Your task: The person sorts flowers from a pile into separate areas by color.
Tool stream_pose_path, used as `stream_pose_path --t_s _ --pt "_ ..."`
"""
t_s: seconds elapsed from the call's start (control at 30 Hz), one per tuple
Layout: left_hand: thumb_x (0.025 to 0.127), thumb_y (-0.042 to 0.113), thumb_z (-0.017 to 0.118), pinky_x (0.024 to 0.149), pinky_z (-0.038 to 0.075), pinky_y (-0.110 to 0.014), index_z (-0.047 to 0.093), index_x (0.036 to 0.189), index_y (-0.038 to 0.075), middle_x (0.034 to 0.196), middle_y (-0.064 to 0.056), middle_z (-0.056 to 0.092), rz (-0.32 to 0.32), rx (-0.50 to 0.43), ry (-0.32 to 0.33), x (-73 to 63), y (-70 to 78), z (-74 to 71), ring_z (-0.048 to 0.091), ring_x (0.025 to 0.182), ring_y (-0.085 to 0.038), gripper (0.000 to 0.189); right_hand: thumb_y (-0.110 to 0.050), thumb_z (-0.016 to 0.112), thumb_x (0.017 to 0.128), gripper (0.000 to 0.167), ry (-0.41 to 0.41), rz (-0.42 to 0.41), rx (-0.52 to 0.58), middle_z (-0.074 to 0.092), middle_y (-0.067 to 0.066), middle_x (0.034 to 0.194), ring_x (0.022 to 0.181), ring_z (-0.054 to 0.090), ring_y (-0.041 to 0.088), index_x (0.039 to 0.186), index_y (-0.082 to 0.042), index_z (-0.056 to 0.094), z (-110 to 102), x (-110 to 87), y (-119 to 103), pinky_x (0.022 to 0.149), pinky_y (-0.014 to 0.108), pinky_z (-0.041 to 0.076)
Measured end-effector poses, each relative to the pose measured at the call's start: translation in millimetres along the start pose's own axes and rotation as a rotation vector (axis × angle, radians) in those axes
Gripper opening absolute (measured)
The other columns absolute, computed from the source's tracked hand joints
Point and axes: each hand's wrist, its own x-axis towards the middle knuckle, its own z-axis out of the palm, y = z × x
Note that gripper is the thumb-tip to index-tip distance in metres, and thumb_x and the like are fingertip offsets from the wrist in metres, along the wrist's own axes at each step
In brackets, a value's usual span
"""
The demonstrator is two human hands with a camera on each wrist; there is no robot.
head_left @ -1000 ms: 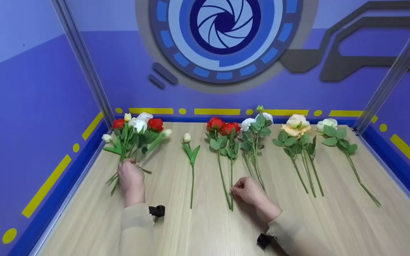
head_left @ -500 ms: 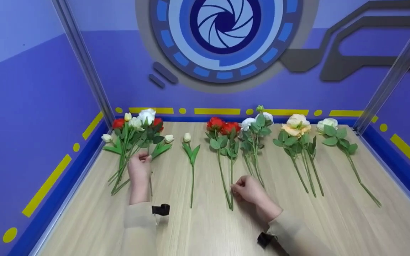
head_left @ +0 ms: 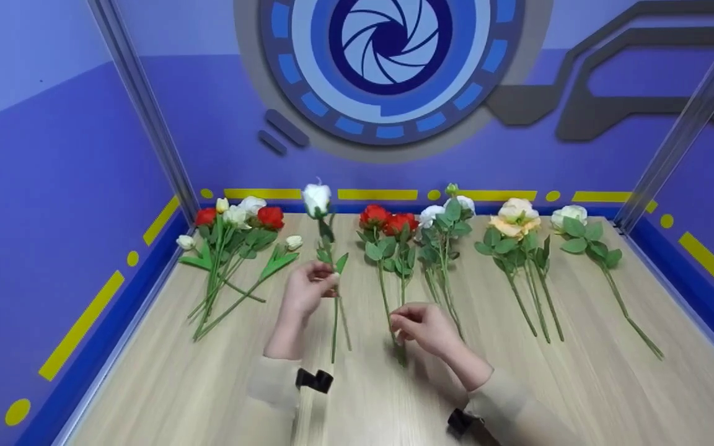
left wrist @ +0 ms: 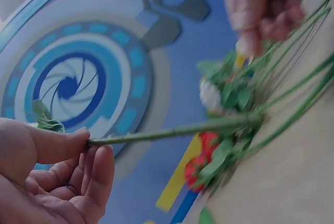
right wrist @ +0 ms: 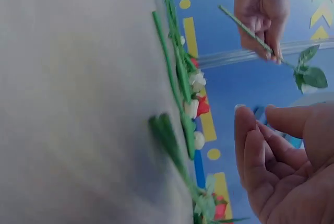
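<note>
Between thumb and fingers, my left hand pinches the stem of a white rose, holding it upright above the table. The left wrist view shows the thumb pressing the green stem. Behind this hand lies a single tulip, its stem visible and its head hidden by the rose. My right hand hovers by the stems of two red flowers. Its fingers are loosely bent; in the right wrist view a gap shows between thumb and fingertips, with nothing held.
A mixed bunch of red and white flowers lies at the left, with a white tulip beside it. Rightward lie white flowers, peach flowers and a pale single flower. Purple walls enclose the wooden table.
My left hand has lifted the white rose from the left bunch and carried it right, over the single tulip. My right hand has shifted slightly up and left beside the red flowers' stems.
</note>
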Motion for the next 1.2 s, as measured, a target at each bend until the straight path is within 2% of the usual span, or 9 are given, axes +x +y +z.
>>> stream_pose_path --t_s 0.13,0.27,0.4,0.53,0.67,0.83,0.93,1.07,1.2 --pt "0.092 -0.005 0.07 0.069 0.062 -0.027 0.061 0.11 -0.015 0.092 -0.011 0.067 -0.007 -0.01 -0.146 -9.7 -2.3 27.2 0.065 0.073 -0.012 0.022 -0.014 0.064 0.102 0.03 -0.055 -0.033 0.059 0.077 0.025 0.099 0.073 0.073 0.008 0.117 0.012 0.07 3.0 -3.6 -8.5 0.073 0.036 0.064" --pt "0.092 -0.003 0.071 0.07 0.062 -0.028 0.062 0.108 -0.013 0.093 -0.011 0.068 0.008 -0.003 -0.243 -18.3 -9.5 48.4 0.066 0.075 -0.012 0.021 -0.011 0.066 0.101 0.029 -0.047 -0.065 0.089 0.077 0.023 0.095 0.07 0.07 0.003 0.115 0.014 0.07 5.3 -6.2 -13.2 0.067 0.025 0.06" --pt "0.092 -0.002 0.072 0.068 0.061 -0.026 0.063 0.107 -0.011 0.093 -0.011 0.068 0.017 0.022 -0.271 -23.7 -16.1 60.8 0.065 0.073 -0.011 0.02 -0.006 0.069 0.098 0.022 -0.021 -0.086 0.072 0.076 0.022 0.088 0.068 0.067 0.002 0.104 0.015 0.07 3.8 -7.2 -14.0 0.064 0.022 0.058" --pt "0.095 0.006 0.072 0.072 0.062 -0.028 0.065 0.113 -0.01 0.1 -0.017 0.072 0.029 0.104 -0.286 -23.4 -17.1 61.4 0.068 0.078 -0.011 0.024 -0.006 0.07 0.097 0.016 -0.027 -0.08 0.015 0.074 0.023 0.087 0.07 0.067 0.004 0.099 0.01 0.071 -4.6 -7.2 -15.8 0.067 0.022 0.059" --pt "0.1 0.015 0.068 0.074 0.062 -0.03 0.067 0.119 -0.008 0.105 -0.021 0.073 0.041 0.216 -0.233 -14.6 -16.6 45.7 0.069 0.084 -0.014 0.03 -0.004 0.068 0.097 0.016 -0.023 -0.048 -0.005 0.074 0.022 0.088 0.072 0.068 0.007 0.1 0.012 0.069 -22.0 -4.9 -17.4 0.071 0.028 0.062" --pt "0.1 0.013 0.066 0.078 0.059 -0.035 0.07 0.117 -0.006 0.104 -0.02 0.073 0.01 0.361 -0.026 4.4 -24.1 8.8 0.068 0.091 -0.024 0.025 0.001 0.067 0.095 0.013 0.041 0.028 -0.04 0.072 0.017 0.088 0.071 0.068 0.01 0.099 0.013 0.064 -50.5 -0.3 -15.0 0.072 0.031 0.064" --pt "0.1 0.011 0.065 0.089 0.057 -0.042 0.07 0.116 -0.005 0.109 -0.021 0.073 -0.012 0.454 0.109 12.9 -31.8 -16.5 0.069 0.101 -0.032 0.024 0.003 0.066 0.095 0.01 0.094 0.072 -0.082 0.07 0.014 0.087 0.07 0.067 0.01 0.098 0.011 0.062 -67.9 1.8 -11.8 0.073 0.034 0.064" --pt "0.102 0.008 0.06 0.103 0.052 -0.051 0.065 0.127 -0.008 0.126 -0.028 0.066 -0.052 0.533 0.235 17.0 -40.8 -51.7 0.063 0.119 -0.042 0.03 0.004 0.064 0.096 0.007 0.141 0.132 -0.135 0.065 0.009 0.083 0.069 0.066 0.01 0.096 0.009 0.06 -89.5 2.0 -6.6 0.071 0.035 0.064" --pt "0.104 0.014 0.055 0.115 0.039 -0.06 0.053 0.143 -0.005 0.146 -0.031 0.05 -0.155 0.682 0.318 15.4 -46.5 -82.5 0.048 0.137 -0.049 0.043 0.006 0.062 0.096 0.009 0.139 0.199 -0.165 0.062 0.007 0.079 0.067 0.068 0.012 0.09 0.007 0.056 -107.1 0.6 -1.1 0.068 0.035 0.063"
